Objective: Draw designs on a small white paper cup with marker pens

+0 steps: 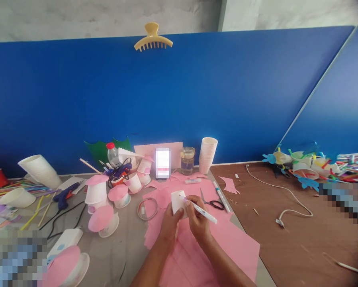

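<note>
My left hand [170, 223] is closed around what looks like a white paper cup [177, 200], held above the pink paper [238, 243]. Pinched in the fingers of my right hand [198, 221] is a white marker [207, 215]. Its tip points at the upper part of the cup; whether it touches cannot be told. Black-handled scissors [216, 205] lie just right of my right hand, beside another marker [222, 197]. A roll of tape [147, 209] rests left of my hands.
Cups with pink paper discs [101, 218] stand at left, near a blue glue gun [65, 195]. At the back are a lit phone [163, 163], a lidded jar [187, 161] and stacked paper cups [208, 155]. A white cable [289, 191] and colourful cup crafts [304, 167] lie right.
</note>
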### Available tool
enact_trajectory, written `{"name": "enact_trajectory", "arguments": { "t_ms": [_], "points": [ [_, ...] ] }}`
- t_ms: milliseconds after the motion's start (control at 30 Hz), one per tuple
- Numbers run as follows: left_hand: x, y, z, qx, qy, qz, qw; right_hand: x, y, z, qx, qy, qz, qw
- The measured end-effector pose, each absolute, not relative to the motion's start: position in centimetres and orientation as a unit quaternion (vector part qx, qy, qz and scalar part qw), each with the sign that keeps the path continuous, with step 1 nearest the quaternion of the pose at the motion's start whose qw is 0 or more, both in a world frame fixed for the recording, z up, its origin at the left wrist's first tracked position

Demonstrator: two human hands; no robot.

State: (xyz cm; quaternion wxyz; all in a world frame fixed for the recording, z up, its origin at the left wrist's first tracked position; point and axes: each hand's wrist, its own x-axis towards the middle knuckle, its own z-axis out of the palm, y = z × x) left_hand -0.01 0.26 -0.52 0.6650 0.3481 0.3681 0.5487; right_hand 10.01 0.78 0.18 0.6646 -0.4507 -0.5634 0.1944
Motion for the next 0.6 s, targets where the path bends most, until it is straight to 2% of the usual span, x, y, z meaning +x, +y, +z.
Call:
{"name": "enact_trajectory", "arguments": {
  "t_ms": [600],
  "points": [
    [0.1, 0.4, -0.7, 0.356, 0.376, 0.554, 0.652, 9.98, 0.46, 0.82, -0.454, -0.576, 0.177, 0.656]
  ]
}}
